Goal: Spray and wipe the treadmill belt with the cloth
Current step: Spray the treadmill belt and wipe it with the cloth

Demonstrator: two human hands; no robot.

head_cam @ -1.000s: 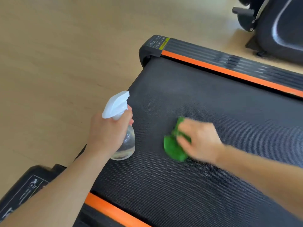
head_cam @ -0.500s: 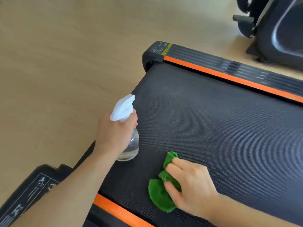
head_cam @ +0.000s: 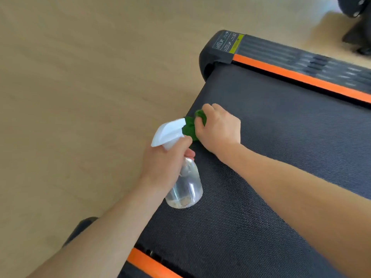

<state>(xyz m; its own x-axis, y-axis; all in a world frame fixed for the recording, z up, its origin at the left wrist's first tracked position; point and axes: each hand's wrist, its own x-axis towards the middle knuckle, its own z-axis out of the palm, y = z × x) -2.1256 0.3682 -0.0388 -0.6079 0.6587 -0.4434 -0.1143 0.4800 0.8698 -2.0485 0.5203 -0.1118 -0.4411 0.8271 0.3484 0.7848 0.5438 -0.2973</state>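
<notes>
Right hand [head_cam: 217, 129] is bunched round the green cloth [head_cam: 191, 127], pressing it on the treadmill belt [head_cam: 281, 157] right at the belt's rear edge, near the far rear corner cap [head_cam: 217, 50]; left hand [head_cam: 166, 159] grips the spray bottle [head_cam: 183, 183] by the neck, finger at the trigger, white nozzle pointing away toward the floor side, bottle base over the same rear edge, just nearer me than the cloth; cloth and nozzle look touching or overlapping, can't tell which. Key relation: belt's long axis runs off to the right from the rear edge, so unwiped belt lies rightward of both hands; right hand is the nearer one. My read: wiping step, mid-task; next stroke probably pulls the cloth away from the rear edge along the belt, between the two orange side strips [head_cam: 301, 79]; risk is knocking the bottle.
</notes>
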